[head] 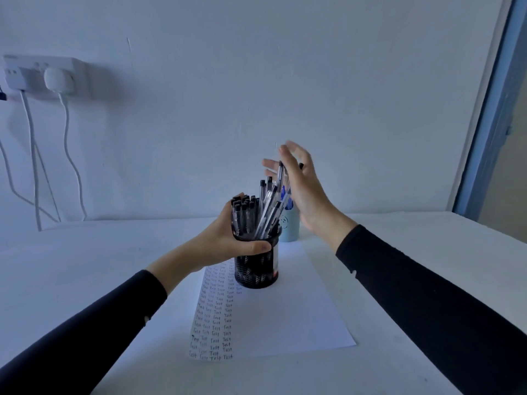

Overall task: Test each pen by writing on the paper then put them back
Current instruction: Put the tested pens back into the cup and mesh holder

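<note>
A black mesh pen holder (256, 270) stands on the far end of a white sheet of paper (291, 303), whose left part carries columns of the handwritten word "Test". Several clear pens with black caps (266, 208) fill the holder, some upright, some leaning right. My left hand (228, 240) grips the holder's rim together with the upright bunch of pens, thumb across the front. Beside the leaning pens, my right hand (302, 192) is raised with straight fingers, its palm against their upper ends.
A pale blue cup (289, 226) with blue pens stands just behind the holder. The white table (399, 280) meets a wall; a power strip with plugs and cables (42, 78) hangs at the left. A door frame (490, 109) stands at the right.
</note>
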`<state>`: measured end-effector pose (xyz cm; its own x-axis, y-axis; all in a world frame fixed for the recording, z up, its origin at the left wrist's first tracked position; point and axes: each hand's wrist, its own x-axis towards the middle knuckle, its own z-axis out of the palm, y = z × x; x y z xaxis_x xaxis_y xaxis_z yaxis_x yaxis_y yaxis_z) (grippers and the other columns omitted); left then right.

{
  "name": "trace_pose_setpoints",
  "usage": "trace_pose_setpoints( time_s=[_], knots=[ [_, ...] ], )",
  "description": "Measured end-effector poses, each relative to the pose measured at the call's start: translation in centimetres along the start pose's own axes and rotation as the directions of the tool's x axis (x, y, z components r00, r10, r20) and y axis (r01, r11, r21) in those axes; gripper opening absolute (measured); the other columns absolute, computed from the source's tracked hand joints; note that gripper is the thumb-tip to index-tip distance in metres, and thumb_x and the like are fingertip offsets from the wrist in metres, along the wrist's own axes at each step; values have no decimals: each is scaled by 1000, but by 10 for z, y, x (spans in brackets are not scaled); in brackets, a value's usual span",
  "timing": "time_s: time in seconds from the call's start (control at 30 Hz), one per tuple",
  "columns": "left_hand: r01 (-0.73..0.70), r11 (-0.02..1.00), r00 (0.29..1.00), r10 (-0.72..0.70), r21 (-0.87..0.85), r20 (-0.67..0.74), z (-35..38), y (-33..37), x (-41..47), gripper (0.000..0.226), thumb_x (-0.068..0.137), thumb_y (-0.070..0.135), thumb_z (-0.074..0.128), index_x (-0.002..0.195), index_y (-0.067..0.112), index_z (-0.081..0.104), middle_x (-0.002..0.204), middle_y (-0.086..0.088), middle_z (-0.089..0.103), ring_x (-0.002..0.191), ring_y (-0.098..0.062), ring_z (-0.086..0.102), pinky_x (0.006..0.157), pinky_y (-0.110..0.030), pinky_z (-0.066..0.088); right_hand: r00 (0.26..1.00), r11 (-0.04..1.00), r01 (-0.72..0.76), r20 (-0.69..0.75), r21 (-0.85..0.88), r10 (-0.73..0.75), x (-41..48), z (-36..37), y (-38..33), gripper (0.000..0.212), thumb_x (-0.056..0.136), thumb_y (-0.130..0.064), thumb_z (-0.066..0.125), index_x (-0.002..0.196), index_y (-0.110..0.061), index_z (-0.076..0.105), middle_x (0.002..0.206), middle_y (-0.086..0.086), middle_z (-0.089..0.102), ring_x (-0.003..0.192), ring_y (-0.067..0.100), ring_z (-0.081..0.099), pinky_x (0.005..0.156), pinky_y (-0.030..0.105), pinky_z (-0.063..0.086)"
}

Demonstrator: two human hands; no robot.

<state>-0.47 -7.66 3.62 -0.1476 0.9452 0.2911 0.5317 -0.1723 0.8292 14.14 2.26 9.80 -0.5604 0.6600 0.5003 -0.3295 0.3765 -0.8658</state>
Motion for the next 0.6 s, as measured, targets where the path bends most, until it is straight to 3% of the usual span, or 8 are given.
trace_pose_setpoints(
  time_s=[0.07, 0.13, 0.17, 0.23, 0.3, 0.4, 0.47, 0.6],
  knots=[
    [-8, 1000, 999, 7, 23, 51, -6, 1, -1, 86, 75, 20, 82, 141, 29, 28, 124, 9, 63, 115, -3, 59, 97, -24, 47, 998, 998, 58, -14, 30, -57, 3, -3, 1, 29, 103, -38, 43, 132, -37, 40, 110, 10, 71, 101, 25, 70, 72, 35, 55],
    [26, 999, 998, -27, 25, 53, -11, -1, -1, 109, 73, 26, 83, 153, 30, 9, 132, 15, 57, 122, 2, 53, 106, -27, 39, 995, 991, 98, 15, -92, -97, 0, -5, 7, 22, 106, -29, 38, 120, -28, 55, 104, 14, 71, 100, 35, 67, 84, 48, 53],
    [47, 999, 998, -48, 25, 40, -11, -1, -2, 121, 70, 30, 84, 154, 31, -3, 135, 19, 52, 124, 5, 48, 110, -29, 34, 993, 982, 117, 41, -151, -112, -2, -6, 10, 25, 106, -26, 37, 114, -20, 61, 105, 13, 72, 103, 34, 65, 89, 47, 51],
    [60, 998, 998, -60, 7, 4, -6, -2, -1, 132, 65, 35, 87, 153, 29, -10, 134, 22, 50, 121, 10, 48, 112, -31, 33, 986, 969, 131, 126, -211, -106, -6, -8, 12, 31, 107, -27, 37, 109, -13, 64, 112, 5, 71, 108, 19, 64, 95, 28, 49],
    [38, 999, 997, -41, -35, -70, 3, 1, 1, 127, 62, 37, 89, 153, 24, 2, 129, 19, 54, 114, 9, 55, 108, -32, 39, 971, 955, 96, 240, -281, -27, -7, -10, 8, 40, 106, -40, 32, 116, -18, 64, 121, -3, 66, 116, 9, 59, 103, 25, 43],
    [41, 997, 976, -54, -66, -210, 12, 5, 3, 130, 50, 51, 92, 151, 25, 13, 129, 16, 54, 113, 4, 58, 102, -30, 46, 924, 921, 14, 356, -389, 136, -3, -10, -3, 46, 103, -54, 25, 123, -32, 60, 130, -10, 59, 129, 11, 49, 115, 41, 33],
    [59, 998, 964, -65, -34, -259, 15, 5, 4, 128, 47, 57, 90, 149, 27, 18, 127, 13, 56, 113, -2, 59, 101, -34, 48, 905, 895, -5, 378, -446, 193, 1, -11, -12, 50, 102, -58, 22, 125, -35, 60, 135, -11, 57, 131, 12, 47, 116, 42, 29],
    [59, 995, 973, -74, -78, -218, 9, 6, 1, 78, 71, 43, 80, 135, 20, 40, 115, 7, 66, 106, -8, 65, 94, -31, 52, 900, 901, -47, 373, -431, 225, 10, -21, -19, 59, 98, -66, 20, 140, -34, 48, 147, -11, 48, 137, 9, 41, 119, 40, 20]
  ],
)
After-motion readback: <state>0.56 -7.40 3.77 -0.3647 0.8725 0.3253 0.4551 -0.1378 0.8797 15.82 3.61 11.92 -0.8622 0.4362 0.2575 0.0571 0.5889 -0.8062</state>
